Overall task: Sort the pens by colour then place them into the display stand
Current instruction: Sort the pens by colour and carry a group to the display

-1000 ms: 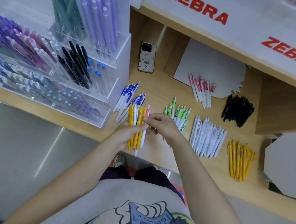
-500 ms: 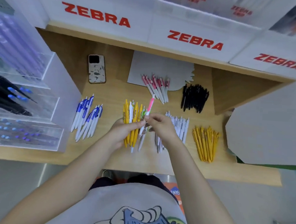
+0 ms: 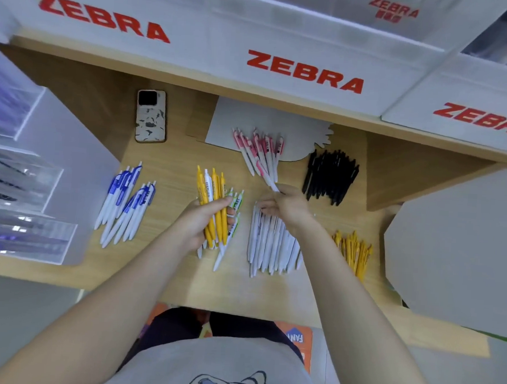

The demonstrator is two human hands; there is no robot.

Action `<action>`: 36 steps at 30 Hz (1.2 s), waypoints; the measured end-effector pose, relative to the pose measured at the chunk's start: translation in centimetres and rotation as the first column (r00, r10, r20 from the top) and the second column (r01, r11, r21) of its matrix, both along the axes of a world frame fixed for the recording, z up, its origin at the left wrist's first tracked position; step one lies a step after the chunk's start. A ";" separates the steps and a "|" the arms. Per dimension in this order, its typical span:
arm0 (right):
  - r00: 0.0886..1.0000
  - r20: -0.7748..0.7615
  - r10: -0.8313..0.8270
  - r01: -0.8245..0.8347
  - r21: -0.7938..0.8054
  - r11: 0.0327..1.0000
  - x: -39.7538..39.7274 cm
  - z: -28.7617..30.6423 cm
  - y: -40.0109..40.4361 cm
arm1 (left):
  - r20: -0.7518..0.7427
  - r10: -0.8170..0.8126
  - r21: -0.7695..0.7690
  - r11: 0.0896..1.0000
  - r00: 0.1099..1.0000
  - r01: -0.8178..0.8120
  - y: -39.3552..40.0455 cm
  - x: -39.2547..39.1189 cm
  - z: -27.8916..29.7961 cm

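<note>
Wooden light-brown surface (image 3: 164,275) carries the sorted groups; the clear acrylic tiered display stand (image 3: 22,207) sits at its left edge, cut off by the frame, its contents blurred. Sorted so far, roughly big to small: white pen pile (image 3: 272,246) centre, black pen pile (image 3: 330,175) far right, blue-and-white pens (image 3: 127,202) left, pink-and-white pens (image 3: 257,150) on a grey card sheet (image 3: 251,117), small yellow pen pile (image 3: 354,251) right. A phone in a speckled case (image 3: 150,115) lies at the back.

Left hand (image 3: 197,224) is curled round a mixed bundle of yellow and white pens (image 3: 213,201). Right hand (image 3: 287,205) pinches a single pink-and-white pen (image 3: 265,176) by its tip, just short of the pink group — probably about to be dropped there.

Risks: the thin tip pinch could let the pen slip and roll into the white or black pile; the loose left bundle could fan out and spill onto the green-and-white pens (image 3: 236,202) behind it, remixing colours.

Hard to tell: how many green-trimmed pens there are — the left hand covers most — and the printing on the barrels is unreadable.
</note>
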State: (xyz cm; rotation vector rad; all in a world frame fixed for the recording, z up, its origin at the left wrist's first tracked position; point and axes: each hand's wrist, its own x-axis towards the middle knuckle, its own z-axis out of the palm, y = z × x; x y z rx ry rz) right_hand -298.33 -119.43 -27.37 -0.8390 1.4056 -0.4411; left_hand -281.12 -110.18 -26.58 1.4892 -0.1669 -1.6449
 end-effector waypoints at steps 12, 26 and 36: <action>0.898 -0.440 -0.012 -0.090 -0.211 0.973 1.4 -4.8 -4.6 | -0.020 0.092 0.050 0.995 0.996 -0.091 0.0 -0.8 -1.9; 0.961 -0.136 0.239 -0.265 -0.227 0.937 1.3 0.6 3.3 | -0.074 0.028 -0.069 0.997 0.997 -0.033 0.7 -0.5 -0.5; 0.982 -0.121 0.145 -0.169 -0.221 0.960 5.1 3.7 10.7 | -0.111 -0.136 -0.124 0.985 0.985 0.122 3.9 3.2 1.6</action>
